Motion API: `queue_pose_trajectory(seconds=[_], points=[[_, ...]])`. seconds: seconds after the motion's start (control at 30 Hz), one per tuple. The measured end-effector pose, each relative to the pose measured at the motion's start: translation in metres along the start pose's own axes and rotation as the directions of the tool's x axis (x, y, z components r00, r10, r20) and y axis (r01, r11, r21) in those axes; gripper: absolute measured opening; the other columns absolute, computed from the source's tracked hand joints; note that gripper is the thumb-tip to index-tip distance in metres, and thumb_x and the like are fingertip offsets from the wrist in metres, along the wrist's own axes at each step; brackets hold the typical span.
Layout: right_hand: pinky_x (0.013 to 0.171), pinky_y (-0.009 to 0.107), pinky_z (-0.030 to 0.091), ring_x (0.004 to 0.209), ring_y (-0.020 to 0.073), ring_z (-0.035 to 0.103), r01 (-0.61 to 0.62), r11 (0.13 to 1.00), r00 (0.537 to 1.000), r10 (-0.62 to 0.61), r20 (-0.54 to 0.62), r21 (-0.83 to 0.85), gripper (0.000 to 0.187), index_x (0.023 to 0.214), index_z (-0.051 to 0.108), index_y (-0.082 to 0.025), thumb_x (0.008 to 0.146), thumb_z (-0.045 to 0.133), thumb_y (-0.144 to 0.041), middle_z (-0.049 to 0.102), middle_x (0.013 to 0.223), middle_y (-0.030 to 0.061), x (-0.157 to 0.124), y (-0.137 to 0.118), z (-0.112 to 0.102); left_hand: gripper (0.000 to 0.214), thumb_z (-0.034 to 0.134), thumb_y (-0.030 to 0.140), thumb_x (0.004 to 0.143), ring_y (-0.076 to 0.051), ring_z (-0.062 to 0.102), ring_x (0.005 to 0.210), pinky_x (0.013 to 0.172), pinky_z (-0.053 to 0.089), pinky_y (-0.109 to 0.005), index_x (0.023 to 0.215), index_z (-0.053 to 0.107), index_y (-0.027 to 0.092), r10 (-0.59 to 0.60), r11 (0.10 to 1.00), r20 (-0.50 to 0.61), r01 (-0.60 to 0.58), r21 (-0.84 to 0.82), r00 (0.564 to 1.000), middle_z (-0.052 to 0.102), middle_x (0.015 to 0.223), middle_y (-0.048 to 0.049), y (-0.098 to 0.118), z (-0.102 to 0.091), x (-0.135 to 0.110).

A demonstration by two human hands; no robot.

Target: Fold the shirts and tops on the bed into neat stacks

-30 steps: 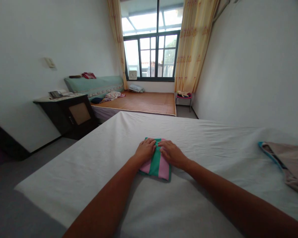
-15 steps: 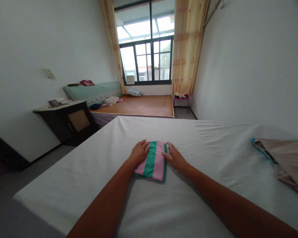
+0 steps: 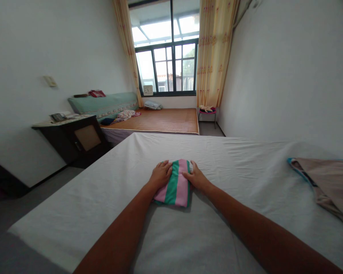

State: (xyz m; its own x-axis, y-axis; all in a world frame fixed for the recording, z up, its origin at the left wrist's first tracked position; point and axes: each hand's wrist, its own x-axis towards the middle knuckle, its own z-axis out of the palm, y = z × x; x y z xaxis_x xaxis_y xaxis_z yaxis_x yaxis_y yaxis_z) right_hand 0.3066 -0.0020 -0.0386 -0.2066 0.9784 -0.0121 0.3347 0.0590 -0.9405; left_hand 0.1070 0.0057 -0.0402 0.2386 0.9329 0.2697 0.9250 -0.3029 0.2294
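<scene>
A folded cloth [image 3: 173, 186] with pink and green stripes lies on the white sheet [image 3: 231, 228] in front of me. My left hand [image 3: 161, 174] rests flat over its left side, the fingers stretched out and pointing away from me. At the right edge, my right hand [image 3: 197, 179] has its thumb on top of the cloth and its index finger along the side. The remaining right fingers are mostly hidden. Near the far right corner the cloth bulges up slightly.
A brown garment with blue trim [image 3: 328, 182] lies at the sheet's right. Beyond stands a bed with a brown mat [image 3: 171, 120]. A dark cabinet [image 3: 82, 139] is at the left, a small stool [image 3: 207, 111] by the curtain [image 3: 213, 57]. A clock [image 3: 148, 90] sits at the window.
My right hand has moved slightly left, its thumb further over the cloth. The cloth's far edge bulges more. My left hand stays on the left side.
</scene>
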Motion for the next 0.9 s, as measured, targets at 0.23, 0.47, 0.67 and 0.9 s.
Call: queue_pose_trajectory(seconds=[0.23, 0.47, 0.67, 0.9], points=[[0.05, 0.027, 0.049, 0.058, 0.016, 0.061, 0.095, 0.994, 0.994, -0.098, 0.051, 0.051, 0.079, 0.147, 0.02, -0.025, 0.081, 0.058, -0.047, 0.067, 0.082, 0.0006, 0.0, 0.009, -0.07, 0.039, 0.048, 0.025, 0.088, -0.022, 0.044, 0.129, 0.111, 0.033, -0.043, 0.127, 0.057, 0.022, 0.075, 0.995, -0.111, -0.082, -0.058, 0.991, 0.05, 0.139, -0.0088, 0.02, -0.004, -0.003], [0.07, 0.035, 0.051, 0.073, 0.024, 0.066, 0.098, 0.739, 0.984, -0.171, -0.044, -0.667, 0.053, 0.13, 0.053, -0.016, 0.085, 0.054, -0.044, 0.071, 0.074, 0.0079, 0.007, 0.015, -0.122, 0.037, 0.042, 0.022, 0.092, -0.023, 0.037, 0.135, 0.112, 0.03, -0.044, 0.127, 0.056, 0.023, 0.456, 0.877, -0.119, -0.468, -0.11, 0.882, 0.049, 0.141, -0.0084, 0.08, -0.013, -0.019], [0.107, 0.039, 0.035, 0.121, 0.0203, 0.052, 0.545, 0.565, 0.826, -0.489, 0.281, -0.619, 0.038, 0.122, 0.062, -0.027, 0.093, 0.042, -0.04, 0.062, 0.127, 0.0038, 0.017, 0.025, -0.087, 0.039, 0.043, 0.035, 0.095, -0.022, 0.045, 0.128, 0.109, 0.033, -0.04, 0.132, 0.051, 0.025, 0.601, 0.799, 0.136, -0.585, -0.138, 0.788, 0.054, 0.136, -0.0062, 0.103, -0.014, -0.034], [0.113, 0.046, 0.029, 0.13, 0.0231, 0.044, 0.386, 0.608, 0.89, -0.442, 0.109, -0.694, 0.046, 0.124, 0.062, -0.019, 0.095, 0.031, -0.036, 0.058, 0.132, 0.0085, 0.032, 0.057, -0.099, 0.039, 0.037, 0.031, 0.097, -0.019, 0.042, 0.132, 0.111, 0.031, -0.036, 0.132, 0.053, 0.025, 0.655, 0.75, 0.157, -0.61, -0.258, 0.739, 0.051, 0.14, -0.0059, 0.089, -0.016, -0.029]])
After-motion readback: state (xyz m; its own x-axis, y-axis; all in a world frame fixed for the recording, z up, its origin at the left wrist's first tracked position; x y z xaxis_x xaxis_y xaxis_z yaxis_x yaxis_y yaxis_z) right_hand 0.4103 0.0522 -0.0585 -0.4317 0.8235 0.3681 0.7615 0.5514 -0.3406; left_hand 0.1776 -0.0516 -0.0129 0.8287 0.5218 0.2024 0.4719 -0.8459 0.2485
